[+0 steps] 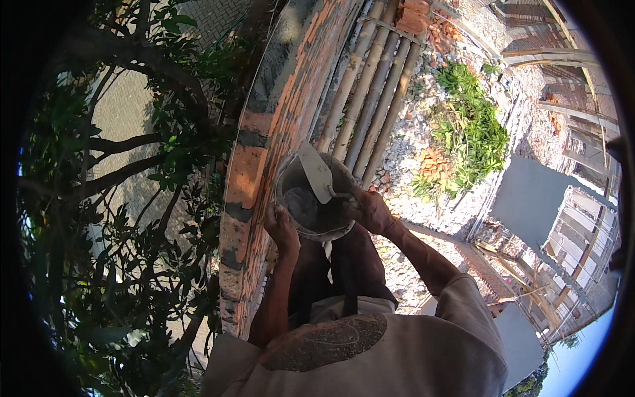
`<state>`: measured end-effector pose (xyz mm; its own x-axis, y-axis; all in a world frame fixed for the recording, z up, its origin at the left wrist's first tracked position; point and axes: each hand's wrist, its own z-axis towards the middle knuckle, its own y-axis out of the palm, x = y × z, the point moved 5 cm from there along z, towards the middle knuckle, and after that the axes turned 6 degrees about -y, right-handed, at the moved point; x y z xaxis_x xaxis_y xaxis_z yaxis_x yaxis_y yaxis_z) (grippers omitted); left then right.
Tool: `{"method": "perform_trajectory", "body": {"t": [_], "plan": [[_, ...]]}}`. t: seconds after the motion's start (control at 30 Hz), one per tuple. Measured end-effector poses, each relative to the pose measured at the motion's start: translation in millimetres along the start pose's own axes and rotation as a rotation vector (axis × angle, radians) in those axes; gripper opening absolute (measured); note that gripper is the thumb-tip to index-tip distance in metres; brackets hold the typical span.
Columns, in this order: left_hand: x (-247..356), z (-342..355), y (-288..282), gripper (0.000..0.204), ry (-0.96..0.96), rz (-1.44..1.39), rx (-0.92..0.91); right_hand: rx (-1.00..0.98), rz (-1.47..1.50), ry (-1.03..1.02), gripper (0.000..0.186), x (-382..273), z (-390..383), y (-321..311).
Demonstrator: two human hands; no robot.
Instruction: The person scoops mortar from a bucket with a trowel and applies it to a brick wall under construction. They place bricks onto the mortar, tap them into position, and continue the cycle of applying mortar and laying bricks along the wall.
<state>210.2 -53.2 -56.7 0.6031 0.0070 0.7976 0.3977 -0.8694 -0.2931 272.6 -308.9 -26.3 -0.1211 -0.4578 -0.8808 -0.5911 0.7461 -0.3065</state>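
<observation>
A round bucket (283,173) is in front of my body, with wet grey mortar (303,204) in its bottom. My left hand (282,229) is closed on the near left side of its rim. A pointed trowel (316,173) lies slantwise over the bucket's mouth, its flat blade reaching past the far rim. At the bucket's right side my right hand (372,210) is closed around the trowel's handle. That hand hides the handle, and I cannot tell whether it also grips the rim. Left of the bucket runs a brick wall (246,173) with mortar smeared along its top.
Several bamboo poles (370,92) lie side by side beyond the bucket. Stacked bricks (414,16) sit at their far end. Down to the right are rubble (407,142) and cut green leaves (471,119). Tree branches (126,142) crowd the wall's left side, above paving (132,99).
</observation>
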Motion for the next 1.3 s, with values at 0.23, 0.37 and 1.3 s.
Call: {"method": "perform_trajectory", "body": {"t": [0.23, 0.37, 1.3], "plan": [[104, -24, 45, 0.038, 0.261, 0.079, -0.265, -0.141, 0.456, 0.271, 0.029, -16, -54, -18], [162, -53, 67, 0.038, 0.45, 0.168, -0.385, 0.135, -0.679, -0.133, 0.036, -56, -68, -62], [127, -24, 48, 0.041, 0.385, 0.112, -0.262, 0.218, 0.358, 0.145, 0.028, -133, -130, -51]]}}
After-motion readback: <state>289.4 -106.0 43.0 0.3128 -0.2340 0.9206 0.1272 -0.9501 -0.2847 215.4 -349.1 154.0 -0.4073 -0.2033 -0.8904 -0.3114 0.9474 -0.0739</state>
